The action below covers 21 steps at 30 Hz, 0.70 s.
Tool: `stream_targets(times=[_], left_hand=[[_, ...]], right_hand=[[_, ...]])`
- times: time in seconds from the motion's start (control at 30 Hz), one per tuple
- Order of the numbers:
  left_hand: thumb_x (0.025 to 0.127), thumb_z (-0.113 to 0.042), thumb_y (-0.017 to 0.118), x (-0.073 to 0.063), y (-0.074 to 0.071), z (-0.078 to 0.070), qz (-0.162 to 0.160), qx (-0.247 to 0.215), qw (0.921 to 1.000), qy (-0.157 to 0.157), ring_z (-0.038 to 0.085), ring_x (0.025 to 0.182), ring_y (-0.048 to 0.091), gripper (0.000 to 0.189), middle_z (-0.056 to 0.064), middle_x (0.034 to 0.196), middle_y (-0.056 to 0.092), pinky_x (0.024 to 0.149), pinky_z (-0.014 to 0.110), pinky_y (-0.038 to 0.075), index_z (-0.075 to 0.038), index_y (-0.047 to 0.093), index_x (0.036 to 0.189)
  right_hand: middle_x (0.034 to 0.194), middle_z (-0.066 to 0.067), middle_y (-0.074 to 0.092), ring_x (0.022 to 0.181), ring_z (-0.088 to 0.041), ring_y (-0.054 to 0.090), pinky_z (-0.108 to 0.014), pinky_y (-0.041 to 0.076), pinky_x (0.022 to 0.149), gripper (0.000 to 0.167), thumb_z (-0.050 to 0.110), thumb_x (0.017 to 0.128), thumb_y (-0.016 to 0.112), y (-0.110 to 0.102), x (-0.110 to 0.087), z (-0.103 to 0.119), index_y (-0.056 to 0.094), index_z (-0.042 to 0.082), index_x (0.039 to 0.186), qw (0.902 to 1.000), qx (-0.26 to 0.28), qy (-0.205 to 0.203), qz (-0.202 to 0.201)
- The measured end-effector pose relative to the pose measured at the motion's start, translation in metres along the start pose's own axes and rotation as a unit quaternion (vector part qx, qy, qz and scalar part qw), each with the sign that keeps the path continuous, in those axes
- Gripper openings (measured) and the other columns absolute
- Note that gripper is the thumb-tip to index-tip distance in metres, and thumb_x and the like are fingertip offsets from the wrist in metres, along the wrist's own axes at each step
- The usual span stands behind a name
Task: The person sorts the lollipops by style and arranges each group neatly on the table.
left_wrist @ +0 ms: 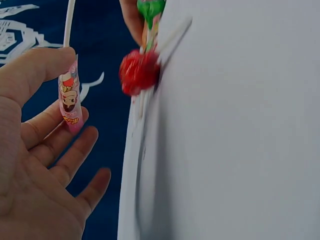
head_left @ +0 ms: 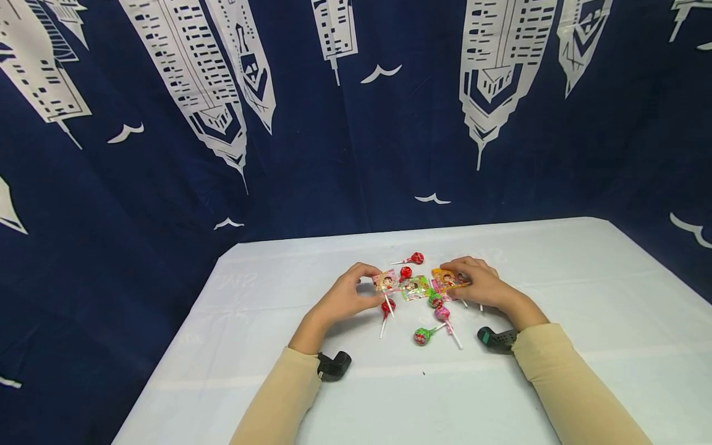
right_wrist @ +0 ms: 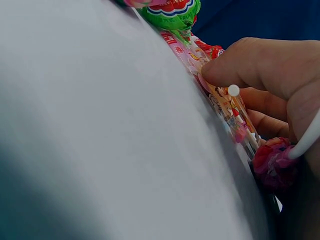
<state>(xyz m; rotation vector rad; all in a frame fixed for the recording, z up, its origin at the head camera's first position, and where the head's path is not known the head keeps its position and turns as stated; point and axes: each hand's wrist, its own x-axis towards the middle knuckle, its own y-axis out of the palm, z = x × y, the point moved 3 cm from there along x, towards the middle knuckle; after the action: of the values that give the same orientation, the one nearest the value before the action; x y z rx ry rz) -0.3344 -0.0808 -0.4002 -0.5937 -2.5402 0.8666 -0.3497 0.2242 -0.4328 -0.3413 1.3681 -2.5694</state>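
Raised over the table, a flat lollipop in a pink wrapper [head_left: 385, 281] is pinched at its edges between the thumb and fingers of my left hand [head_left: 350, 293]. Its white stick points up in the left wrist view, beside the thumb [left_wrist: 50, 62]. My right hand [head_left: 485, 285] grips a flat lollipop in an orange wrapper [head_left: 447, 276], low at the tabletop, with the thumb [right_wrist: 225, 70] on its near side. Part of a pink packet [head_left: 436, 287] shows under it. Between the hands lies a flat green packet [head_left: 416, 287].
Round lollipops lie around the hands: a red one [head_left: 388, 306] by the left, a green one [head_left: 422, 336] nearer, a pink one [head_left: 442, 314] beside it and another red one [head_left: 417, 258] farther back. A dark blue patterned cloth [head_left: 361, 154] hangs behind the white table [head_left: 250, 346].
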Motion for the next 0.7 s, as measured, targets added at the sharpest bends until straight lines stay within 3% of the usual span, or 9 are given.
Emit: stream_targets(times=[0.23,0.7], left_hand=[[0.084,-0.016,0.079,-0.005,-0.025,0.01,-0.017,0.019,0.9997,-0.005,0.024,0.118,0.058,0.045,0.006,0.124,0.061,0.101,0.042,0.049,-0.008,0.061,0.125],[0.084,-0.011,0.078,-0.011,-0.072,0.041,-0.01,0.053,0.9978,-0.04,0.027,0.121,0.057,0.045,0.009,0.126,0.06,0.103,0.045,0.047,-0.004,0.062,0.125]], right_hand=[[0.143,-0.019,0.049,0.136,-0.044,0.034,-0.067,0.023,0.106,0.062,0.028,0.084,0.073,-0.001,-0.001,0.001,0.055,0.012,0.141,1.0,0.0,-0.001,0.002],[0.144,-0.02,0.049,0.136,-0.045,0.034,-0.067,0.023,0.106,0.062,0.028,0.085,0.073,-0.001,-0.002,0.002,0.055,0.012,0.141,0.9999,-0.001,-0.01,-0.003]])
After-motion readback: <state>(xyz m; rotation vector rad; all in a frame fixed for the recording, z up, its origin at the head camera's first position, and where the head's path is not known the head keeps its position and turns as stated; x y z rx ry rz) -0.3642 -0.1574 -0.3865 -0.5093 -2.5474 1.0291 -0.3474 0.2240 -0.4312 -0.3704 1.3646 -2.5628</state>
